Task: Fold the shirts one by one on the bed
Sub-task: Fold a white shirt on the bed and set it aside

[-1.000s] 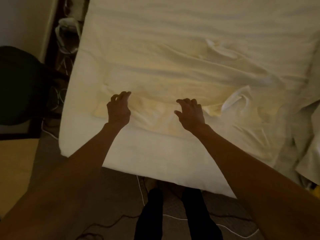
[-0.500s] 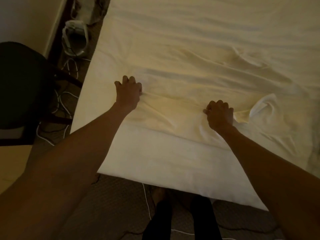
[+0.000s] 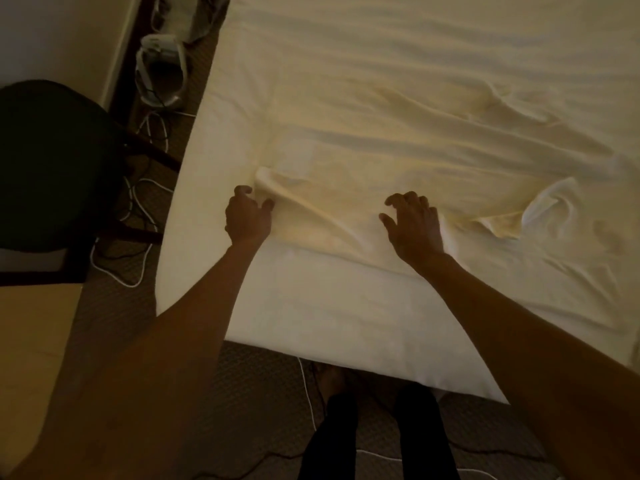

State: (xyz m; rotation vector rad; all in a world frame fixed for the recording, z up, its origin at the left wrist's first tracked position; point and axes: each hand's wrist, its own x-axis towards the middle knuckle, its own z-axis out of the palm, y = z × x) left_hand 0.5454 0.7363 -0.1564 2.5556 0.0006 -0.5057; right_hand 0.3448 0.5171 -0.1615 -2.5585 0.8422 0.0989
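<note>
Two bare hands reach forward onto a pale yellow shirt (image 3: 415, 157) that lies spread over the near part of the bed (image 3: 311, 327).

Left hand (image 3: 247, 218): the fingers are curled and the thumb is drawn toward them. A raised ridge of the shirt's cloth begins in the gap between thumb and fingers, where the hand pinches the fabric at the shirt's left edge. From that pinch the ridge runs diagonally across the cloth toward the right hand.

Right hand (image 3: 412, 226): the fingers are spread and bent, the thumb points out to the left, and nothing is grasped. The palm lies over the near edge of the shirt. Whether the fingertips press into the cloth cannot be told in the dim light.

The shirt is flat but wrinkled, with long creases running toward the far right. Its near edge lies well back from the foot of the bed, leaving a band of white sheet between it and the mattress edge. A white fold of cloth (image 3: 550, 206) stands up from the shirt's right side, well apart from the right hand.

Beside the bed on the left stands a dark chair (image 3: 45, 161), with white cables (image 3: 138, 209) looped on the floor (image 3: 114, 327) beneath it. The person's legs (image 3: 346, 441), in dark trousers, show below the foot of the bed.
</note>
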